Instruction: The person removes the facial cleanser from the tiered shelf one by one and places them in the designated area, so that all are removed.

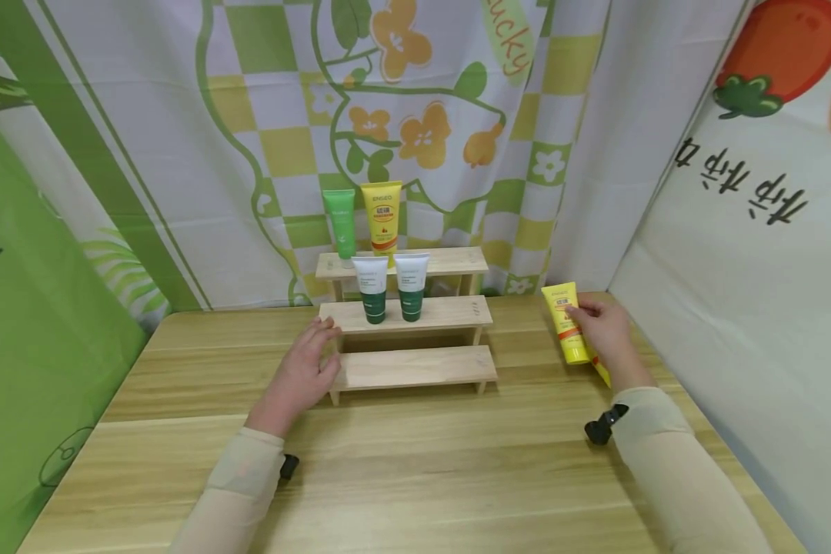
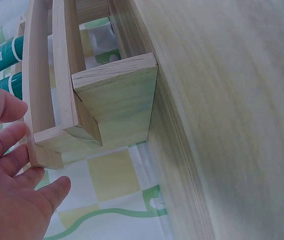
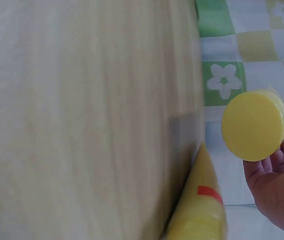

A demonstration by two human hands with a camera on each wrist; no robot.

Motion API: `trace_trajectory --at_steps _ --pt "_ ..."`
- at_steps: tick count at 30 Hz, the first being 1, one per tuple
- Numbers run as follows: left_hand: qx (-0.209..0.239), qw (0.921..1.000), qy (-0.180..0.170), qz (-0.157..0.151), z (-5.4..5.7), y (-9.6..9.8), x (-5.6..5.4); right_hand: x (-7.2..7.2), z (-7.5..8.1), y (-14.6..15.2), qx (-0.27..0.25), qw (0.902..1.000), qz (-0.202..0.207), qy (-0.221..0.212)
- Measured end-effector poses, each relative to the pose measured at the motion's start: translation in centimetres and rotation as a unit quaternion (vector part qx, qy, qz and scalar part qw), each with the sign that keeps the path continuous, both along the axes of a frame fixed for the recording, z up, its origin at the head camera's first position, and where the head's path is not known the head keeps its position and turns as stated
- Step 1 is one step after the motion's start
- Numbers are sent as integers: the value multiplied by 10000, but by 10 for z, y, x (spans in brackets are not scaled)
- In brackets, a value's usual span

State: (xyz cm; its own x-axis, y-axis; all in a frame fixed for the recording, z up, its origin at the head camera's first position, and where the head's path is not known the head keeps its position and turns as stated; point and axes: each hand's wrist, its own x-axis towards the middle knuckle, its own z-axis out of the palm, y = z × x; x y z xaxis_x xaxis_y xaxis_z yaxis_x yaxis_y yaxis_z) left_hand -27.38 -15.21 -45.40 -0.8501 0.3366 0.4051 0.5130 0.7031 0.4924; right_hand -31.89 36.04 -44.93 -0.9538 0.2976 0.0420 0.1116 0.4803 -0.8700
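My right hand (image 1: 604, 332) grips a yellow squeeze tube (image 1: 562, 319) above the table's right side. In the right wrist view, the tube's round yellow cap (image 3: 253, 126) faces the camera. Another yellow tube (image 3: 200, 207) lies on the table below it, partly hidden by the hand in the head view. My left hand (image 1: 303, 373) has its fingers loosely spread against the left end of a three-tier wooden stand (image 1: 408, 368). Two white-and-green tubes (image 1: 372, 288) stand on the middle tier. On the top tier are a green tube (image 1: 342, 223) and an upright yellow tube (image 1: 383, 215).
The wooden table (image 1: 422, 469) spreads in front of the stand. A patterned curtain (image 1: 277, 100) hangs behind it, with a green cloth (image 1: 35, 323) at the left and a white printed cloth (image 1: 748, 292) at the right. Nothing stands on the bottom tier.
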Motion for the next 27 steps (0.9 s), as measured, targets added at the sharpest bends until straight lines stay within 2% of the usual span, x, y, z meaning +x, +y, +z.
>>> trace_trajectory --at_steps 5,12,20,27 --pt "4 10000 18 -3 1 1 0 3 -7 4 477 9987 48 -154" --pt "-39 10000 -61 59 1 1 1 7 -13 4 1198 9915 229 -445" --pt "-20 10000 -69 45 0 0 0 9 -16 0 1549 9859 436 -462" --pt "-47 10000 -36 44 -1 0 -1 8 -16 -1 2039 9734 734 -745"
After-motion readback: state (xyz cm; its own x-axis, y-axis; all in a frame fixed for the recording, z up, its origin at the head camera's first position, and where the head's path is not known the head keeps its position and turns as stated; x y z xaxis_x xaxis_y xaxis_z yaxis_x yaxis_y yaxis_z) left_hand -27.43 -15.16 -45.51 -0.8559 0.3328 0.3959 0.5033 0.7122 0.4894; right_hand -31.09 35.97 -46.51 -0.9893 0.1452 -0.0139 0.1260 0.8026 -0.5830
